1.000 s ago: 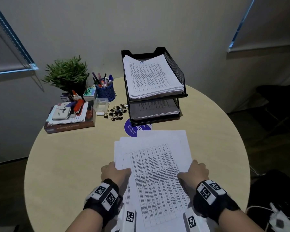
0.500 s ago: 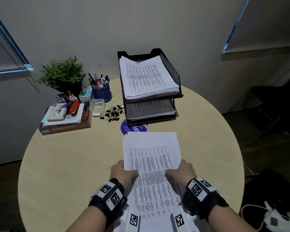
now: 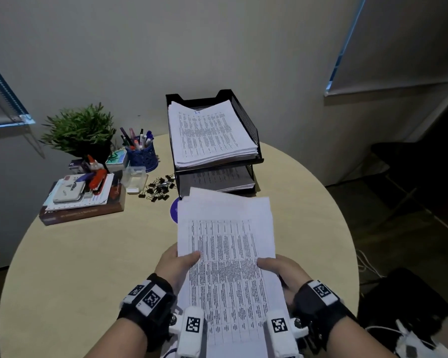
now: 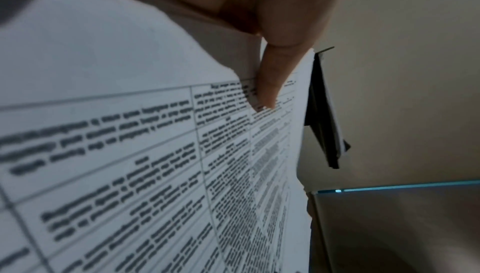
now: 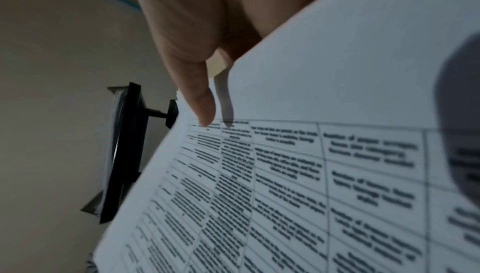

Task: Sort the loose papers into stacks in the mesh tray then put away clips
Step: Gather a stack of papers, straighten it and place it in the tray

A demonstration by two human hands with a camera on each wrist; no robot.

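Head view, left to right: left hand (image 3: 175, 264) grips the left edge of the loose papers (image 3: 228, 244), thumb on top; the bundle sits between both hands, lifted over the near part of the round table (image 3: 93, 254), far end tilted toward the mesh tray (image 3: 246, 120); right hand (image 3: 279, 270) grips the right edge, thumb likewise on the printed face; wrist views confirm a thumb pressed onto the sheet on each side; step in hand reads as gathering and squaring the sheets, papers not yet filed; next move probably calls for carrying the bundle forward and sliding it into a tier, the top tier already holding a thick stack, the lower one less full; binder clips (image 3: 159, 188) lie loose left of the tray beside a clear box (image 3: 135, 177), untouched; versus a second ago: sheets were fanned flat on the table under both hands, now drawn into a narrower bundle and raised.
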